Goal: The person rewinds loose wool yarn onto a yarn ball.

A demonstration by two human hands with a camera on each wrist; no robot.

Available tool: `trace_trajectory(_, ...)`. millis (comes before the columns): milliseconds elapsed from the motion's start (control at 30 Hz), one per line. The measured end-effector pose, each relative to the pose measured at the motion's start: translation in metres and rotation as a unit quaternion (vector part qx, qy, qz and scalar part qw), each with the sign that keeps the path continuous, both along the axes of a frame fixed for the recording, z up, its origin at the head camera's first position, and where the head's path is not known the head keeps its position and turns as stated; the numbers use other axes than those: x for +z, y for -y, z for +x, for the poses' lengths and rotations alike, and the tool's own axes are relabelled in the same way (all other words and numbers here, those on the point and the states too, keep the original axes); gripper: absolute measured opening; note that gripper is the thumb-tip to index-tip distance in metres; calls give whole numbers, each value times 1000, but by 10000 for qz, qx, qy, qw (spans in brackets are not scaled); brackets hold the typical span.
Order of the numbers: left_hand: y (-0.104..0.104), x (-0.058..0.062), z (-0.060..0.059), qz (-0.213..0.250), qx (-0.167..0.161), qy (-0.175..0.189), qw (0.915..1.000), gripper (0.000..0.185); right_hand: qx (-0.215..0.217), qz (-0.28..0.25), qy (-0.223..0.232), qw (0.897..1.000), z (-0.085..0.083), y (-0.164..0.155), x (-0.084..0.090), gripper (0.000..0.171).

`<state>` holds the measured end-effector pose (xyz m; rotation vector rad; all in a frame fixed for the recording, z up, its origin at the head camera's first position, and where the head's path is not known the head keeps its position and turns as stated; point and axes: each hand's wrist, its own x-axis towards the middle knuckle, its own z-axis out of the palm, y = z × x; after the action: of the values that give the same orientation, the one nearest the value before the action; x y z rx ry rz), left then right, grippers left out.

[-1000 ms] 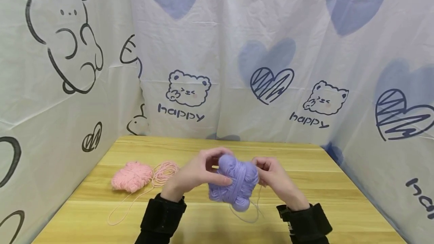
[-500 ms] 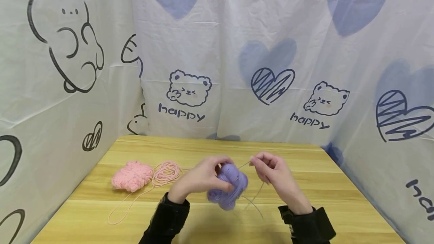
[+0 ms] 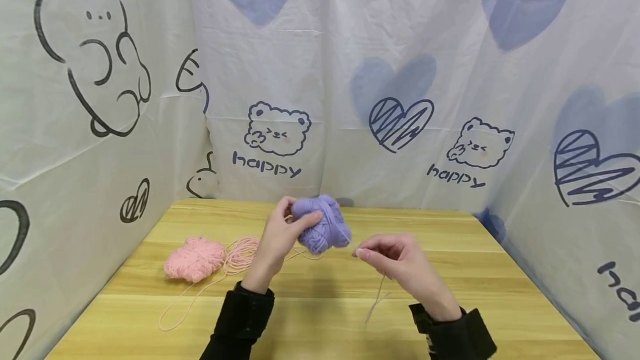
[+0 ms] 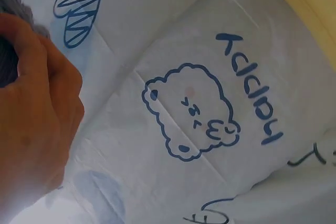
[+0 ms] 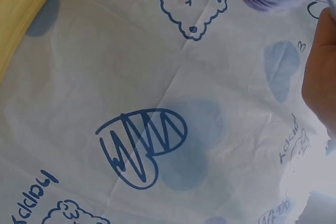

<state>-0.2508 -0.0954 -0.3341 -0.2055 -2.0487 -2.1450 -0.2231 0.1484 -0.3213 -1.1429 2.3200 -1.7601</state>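
We're mid-wind: left hand (image 3: 276, 238) grips the purple yarn ball (image 3: 320, 223), right hand (image 3: 395, 260) pinches its strand (image 3: 377, 292); next wrap probably needs tension.

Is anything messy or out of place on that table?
A bit. The pink yarn lies loose on the table, with a strand trailing toward the near edge. The purple yarn ball, held up by the left hand, looks lumpy. The right hand pinches its strand.

The left hand (image 3: 278, 238) has lifted the purple yarn ball (image 3: 320, 223) up and farther away, while the right hand (image 3: 395, 260) dropped lower, drawing the strand (image 3: 376, 298) out.
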Motion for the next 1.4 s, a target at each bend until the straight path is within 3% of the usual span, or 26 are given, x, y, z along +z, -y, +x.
trace_trajectory(167,5,7,3,1139,-497,-108,9922,34,273,374,352,9983,-5,4,-7,15)
trace_trajectory(300,8,11,7,1646,-1502,-246,9745,29,289,455,605,9967,-11,7,-14,18)
trace_trajectory(400,9,11,9,1385,-2482,-287,9583,30,337,290,602,9972,-16,6,-19,15)
trace_trajectory(500,9,10,10,714,-3330,-298,9398,34,406,127,554,9976,-18,4,-21,11)
trace_trajectory(633,6,9,11,-68,-3797,-371,9243,43,240,228,715,9969,-18,4,-22,8)
trace_trajectory(767,6,9,13,-446,-3796,-428,9231,44,52,350,1014,9942,-18,6,-21,8)
trace_trajectory(900,6,9,15,-799,-3787,-360,9214,42,88,203,1242,9920,-20,6,-21,19)
trace_trajectory(1100,1,6,14,-1505,-3512,-349,9235,34,159,-196,1118,9934,-23,1,-20,23)
trace_trajectory(1233,-2,3,13,-1832,-2917,-56,9388,34,-118,-274,1034,9942,-21,-1,-18,20)
trace_trajectory(1400,-4,-3,10,-1956,-1669,170,9662,38,-263,-268,815,9960,-15,0,-12,31)
